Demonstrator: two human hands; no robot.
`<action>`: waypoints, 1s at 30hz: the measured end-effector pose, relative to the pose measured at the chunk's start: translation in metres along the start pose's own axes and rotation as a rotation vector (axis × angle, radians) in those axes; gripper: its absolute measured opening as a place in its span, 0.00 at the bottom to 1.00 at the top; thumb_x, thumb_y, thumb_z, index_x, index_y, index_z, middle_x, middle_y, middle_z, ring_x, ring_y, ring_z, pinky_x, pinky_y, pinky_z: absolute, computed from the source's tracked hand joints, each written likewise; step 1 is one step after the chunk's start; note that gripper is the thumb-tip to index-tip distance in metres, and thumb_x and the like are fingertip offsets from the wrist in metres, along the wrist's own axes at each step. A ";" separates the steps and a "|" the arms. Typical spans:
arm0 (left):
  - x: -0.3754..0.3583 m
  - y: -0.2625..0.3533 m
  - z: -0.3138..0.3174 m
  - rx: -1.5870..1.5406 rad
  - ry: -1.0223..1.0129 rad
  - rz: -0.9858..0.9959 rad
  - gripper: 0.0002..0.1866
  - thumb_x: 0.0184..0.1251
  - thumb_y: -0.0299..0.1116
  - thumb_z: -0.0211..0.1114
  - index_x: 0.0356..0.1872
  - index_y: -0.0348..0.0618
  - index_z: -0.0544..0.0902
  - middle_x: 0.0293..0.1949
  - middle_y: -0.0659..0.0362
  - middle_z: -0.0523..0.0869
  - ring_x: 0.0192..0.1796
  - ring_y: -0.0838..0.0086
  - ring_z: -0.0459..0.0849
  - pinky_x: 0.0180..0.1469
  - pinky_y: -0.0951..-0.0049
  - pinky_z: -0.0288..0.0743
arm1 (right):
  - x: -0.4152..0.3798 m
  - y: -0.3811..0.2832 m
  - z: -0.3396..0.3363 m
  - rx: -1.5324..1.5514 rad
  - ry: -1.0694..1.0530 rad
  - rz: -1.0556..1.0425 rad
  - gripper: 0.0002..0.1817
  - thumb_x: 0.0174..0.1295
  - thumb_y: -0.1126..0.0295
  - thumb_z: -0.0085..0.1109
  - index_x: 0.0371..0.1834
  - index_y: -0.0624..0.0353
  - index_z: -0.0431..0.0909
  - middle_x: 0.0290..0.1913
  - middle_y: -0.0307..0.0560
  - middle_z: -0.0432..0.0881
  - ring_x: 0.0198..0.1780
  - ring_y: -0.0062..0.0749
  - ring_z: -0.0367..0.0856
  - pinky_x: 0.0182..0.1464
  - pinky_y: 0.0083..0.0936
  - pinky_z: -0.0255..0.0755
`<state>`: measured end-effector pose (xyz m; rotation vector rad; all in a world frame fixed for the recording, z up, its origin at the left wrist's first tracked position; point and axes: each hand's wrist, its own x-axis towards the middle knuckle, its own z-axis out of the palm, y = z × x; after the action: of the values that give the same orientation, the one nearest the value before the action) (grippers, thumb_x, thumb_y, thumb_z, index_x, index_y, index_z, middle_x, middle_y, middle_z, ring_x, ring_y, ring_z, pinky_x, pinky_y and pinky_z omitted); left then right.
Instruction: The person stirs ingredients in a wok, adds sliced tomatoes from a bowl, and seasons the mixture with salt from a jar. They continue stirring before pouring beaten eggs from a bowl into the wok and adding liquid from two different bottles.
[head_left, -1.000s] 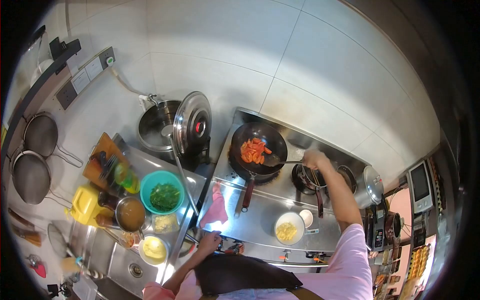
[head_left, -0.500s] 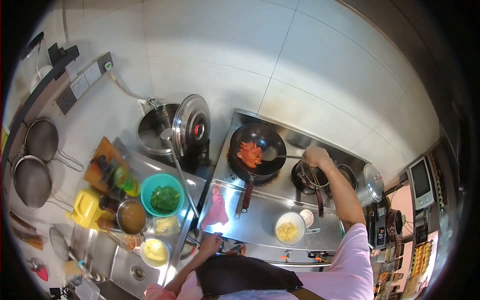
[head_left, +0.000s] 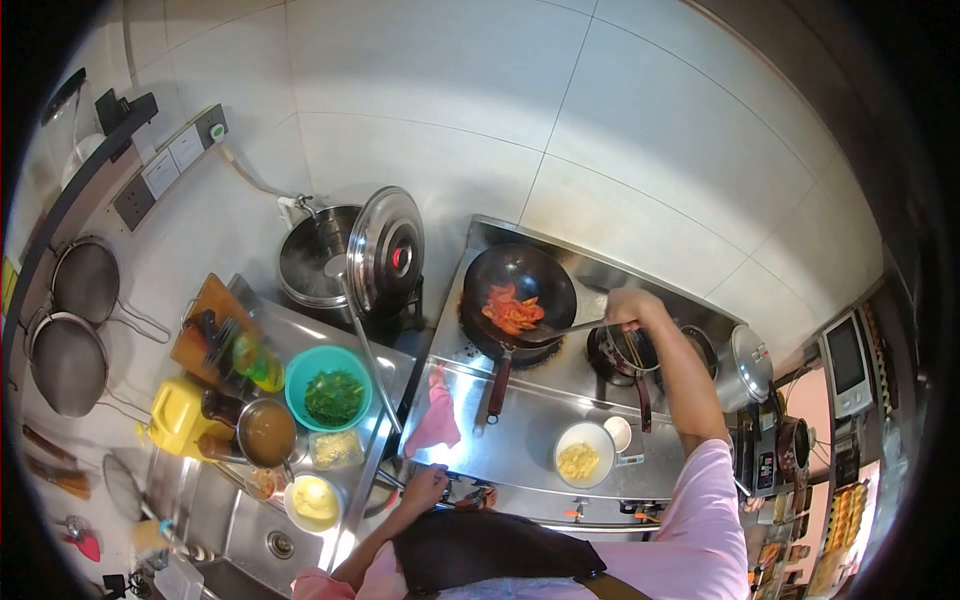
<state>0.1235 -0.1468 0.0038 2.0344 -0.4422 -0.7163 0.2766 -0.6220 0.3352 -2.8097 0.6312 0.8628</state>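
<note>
My right hand (head_left: 632,308) is wrapped round the handle of a spatula (head_left: 570,329), whose blade lies low in the wok beside the food. Cut red pieces, looking like tomato (head_left: 513,309), sit in the dark wok (head_left: 487,265) on the stove's left burner. The wok's long wooden handle (head_left: 498,390) points toward me. My left hand (head_left: 426,487) is low at the stove's front edge, by the control knobs, with its fingers curled; what they hold, if anything, is hidden. A pink cloth (head_left: 436,412) lies on the steel ledge just beyond it.
A white bowl of yellow food, maybe scrambled egg (head_left: 578,461), stands on the ledge with a small white cup (head_left: 617,434). A smaller pot (head_left: 611,366) occupies the middle burner. Left are a steaming tall pot (head_left: 306,262), a teal bowl of greens (head_left: 301,376) and a sink (head_left: 246,524).
The spatula blade has swung down toward the near side of the wok, and the red pieces have shifted right and spread. My left hand stays about where it was.
</note>
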 end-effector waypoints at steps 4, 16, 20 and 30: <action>-0.001 0.010 -0.001 -0.041 -0.045 -0.101 0.21 0.69 0.38 0.59 0.59 0.40 0.79 0.47 0.51 0.88 0.49 0.59 0.87 0.53 0.62 0.79 | 0.037 0.004 0.055 0.194 0.072 -0.067 0.13 0.61 0.69 0.55 0.34 0.69 0.84 0.19 0.51 0.82 0.17 0.37 0.81 0.19 0.34 0.74; -0.001 0.004 -0.002 -0.042 -0.039 -0.101 0.20 0.69 0.37 0.60 0.60 0.42 0.79 0.48 0.50 0.88 0.49 0.60 0.87 0.53 0.62 0.79 | -0.005 0.013 0.014 -0.296 0.250 -0.090 0.13 0.53 0.64 0.61 0.31 0.63 0.88 0.28 0.59 0.86 0.33 0.52 0.88 0.37 0.43 0.80; -0.001 0.004 -0.001 -0.003 -0.060 -0.100 0.20 0.69 0.37 0.60 0.60 0.42 0.79 0.47 0.50 0.88 0.49 0.60 0.87 0.52 0.62 0.79 | 0.010 0.016 0.012 -0.307 0.195 0.026 0.12 0.53 0.66 0.60 0.30 0.64 0.87 0.32 0.59 0.86 0.39 0.52 0.88 0.41 0.44 0.80; 0.007 0.008 0.002 -0.087 -0.076 -0.066 0.22 0.70 0.36 0.62 0.61 0.37 0.76 0.40 0.53 0.87 0.34 0.73 0.86 0.39 0.70 0.81 | 0.053 -0.064 0.036 -0.240 0.475 -0.057 0.12 0.58 0.67 0.59 0.41 0.59 0.87 0.45 0.59 0.87 0.50 0.50 0.86 0.49 0.42 0.81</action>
<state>0.1270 -0.1562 0.0070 1.9528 -0.3829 -0.8410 0.3258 -0.5744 0.2763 -3.2614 0.5255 0.2674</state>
